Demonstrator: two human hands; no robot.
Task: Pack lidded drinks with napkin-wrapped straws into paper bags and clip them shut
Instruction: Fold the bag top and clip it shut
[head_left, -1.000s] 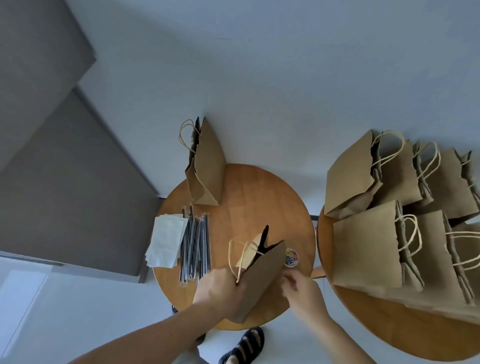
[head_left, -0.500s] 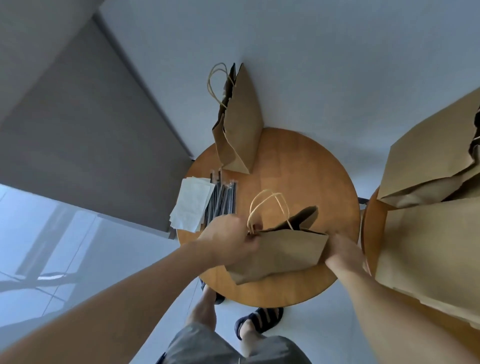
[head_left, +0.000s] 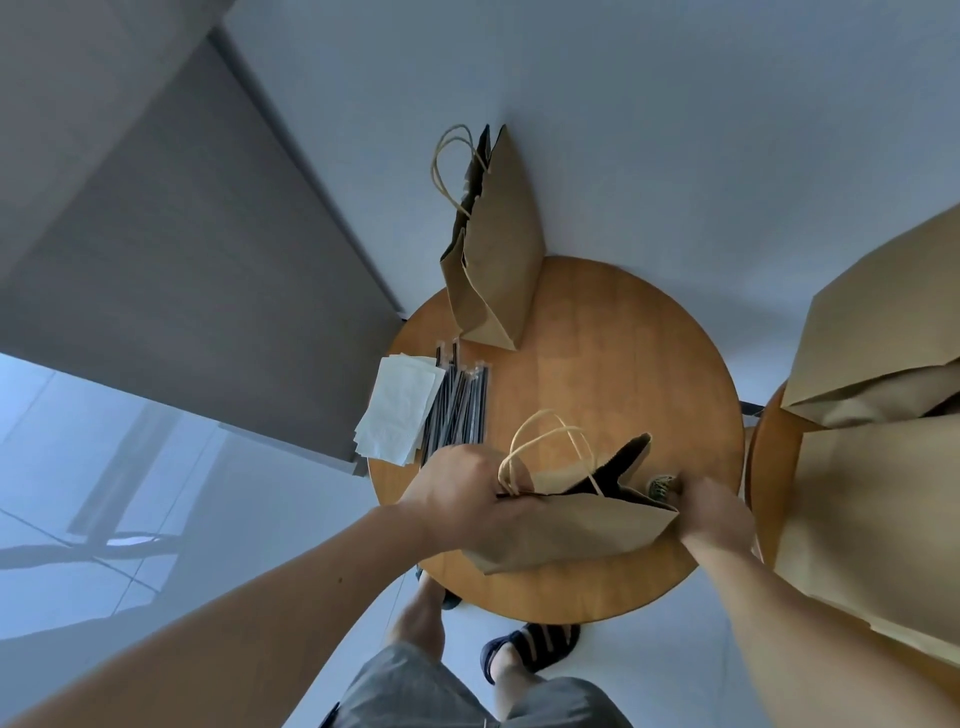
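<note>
No legible text or labels

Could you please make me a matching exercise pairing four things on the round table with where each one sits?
Things:
1. white napkins
2. black straws
3. upright paper bag
4. near paper bag

Places:
A. gripped by the left hand
B. overhanging the table's left edge
C. standing at the far edge
D. lying just right of the napkins

Pairs: 1-B, 2-D, 3-C, 4-A.
</note>
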